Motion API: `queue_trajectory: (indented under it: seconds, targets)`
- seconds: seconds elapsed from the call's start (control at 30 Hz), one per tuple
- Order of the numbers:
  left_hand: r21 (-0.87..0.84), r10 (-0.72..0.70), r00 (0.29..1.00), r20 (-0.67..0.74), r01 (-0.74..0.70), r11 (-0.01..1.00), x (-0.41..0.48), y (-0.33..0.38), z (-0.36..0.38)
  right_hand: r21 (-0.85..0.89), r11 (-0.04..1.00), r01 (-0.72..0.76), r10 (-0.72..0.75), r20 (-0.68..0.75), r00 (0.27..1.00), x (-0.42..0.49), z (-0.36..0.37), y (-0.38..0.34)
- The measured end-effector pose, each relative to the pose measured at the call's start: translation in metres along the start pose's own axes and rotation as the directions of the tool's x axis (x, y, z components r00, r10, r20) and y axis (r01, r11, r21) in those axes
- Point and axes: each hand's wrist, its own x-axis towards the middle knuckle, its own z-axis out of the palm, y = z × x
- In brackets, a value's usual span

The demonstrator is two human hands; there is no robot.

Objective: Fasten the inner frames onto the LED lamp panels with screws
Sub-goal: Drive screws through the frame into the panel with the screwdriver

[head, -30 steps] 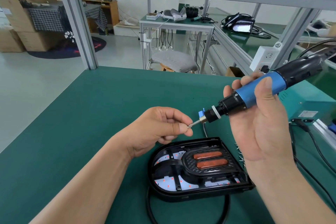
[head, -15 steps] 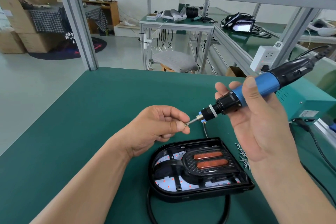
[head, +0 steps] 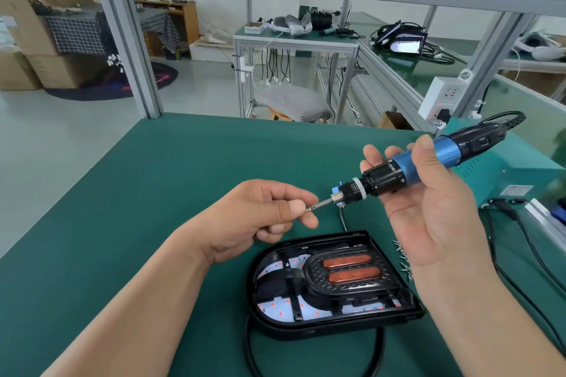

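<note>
While right fingers (head: 426, 150) grip screwdriver (head: 384, 177), left fingers (head: 294, 207) pinch its bit tip (head: 318, 206), lamp panel (head: 321, 326) below

Your right hand (head: 435, 223) has drifted a little toward your left hand (head: 260, 217), taking the electric screwdriver (head: 428, 159) with it. The tool's rear end has dropped, so it now lies flatter across your right palm than a second ago. Its bit (head: 321, 205) has moved slightly further into the pinch of your left fingers, and your left thumb has rolled so that its nail faces up. The loose screws (head: 404, 260) beside the heel of your right hand were partly covered before and now show.
</note>
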Motion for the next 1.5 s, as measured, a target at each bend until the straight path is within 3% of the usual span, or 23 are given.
queue_trajectory:
  seconds: [0.17, 0.27, 0.43, 0.6, 0.73, 1.07, 1.5]
  targets:
    - [0.029, -0.03, 0.997, -0.076, 0.032, 0.999, 0.0, 0.003, -0.002, 0.035, 0.999, 0.013, -0.013, -0.005, 1.0, 0.001, -0.001, -0.001]
    - [0.19, -0.067, 0.984, -0.165, 0.098, 0.977, -0.001, 0.004, -0.004, 0.052, 0.999, 0.012, -0.013, 0.004, 1.0, 0.0, 0.0, -0.002]
    - [0.52, -0.052, 0.98, -0.19, 0.145, 0.842, -0.005, 0.007, 0.0, 0.039, 0.999, -0.007, 0.006, 0.021, 1.0, -0.004, 0.003, -0.003]
    - [0.634, -0.102, 0.985, -0.137, 0.166, 0.755, -0.007, 0.011, 0.005, -0.003, 1.0, -0.001, 0.001, 0.108, 0.994, -0.012, 0.01, -0.003]
    - [0.672, -0.146, 0.985, -0.097, 0.173, 0.72, -0.007, 0.012, 0.008, -0.023, 1.0, -0.002, 0.007, 0.196, 0.981, -0.016, 0.014, -0.002]
    - [0.676, -0.088, 0.988, -0.128, 0.152, 0.721, -0.006, 0.009, 0.014, -0.103, 0.995, 0.017, 0.028, 0.427, 0.904, -0.032, 0.025, -0.001]
    - [0.643, -0.001, 0.981, -0.192, 0.127, 0.755, -0.005, 0.01, 0.014, -0.162, 0.983, 0.082, -0.002, 0.443, 0.897, -0.048, 0.033, 0.007]
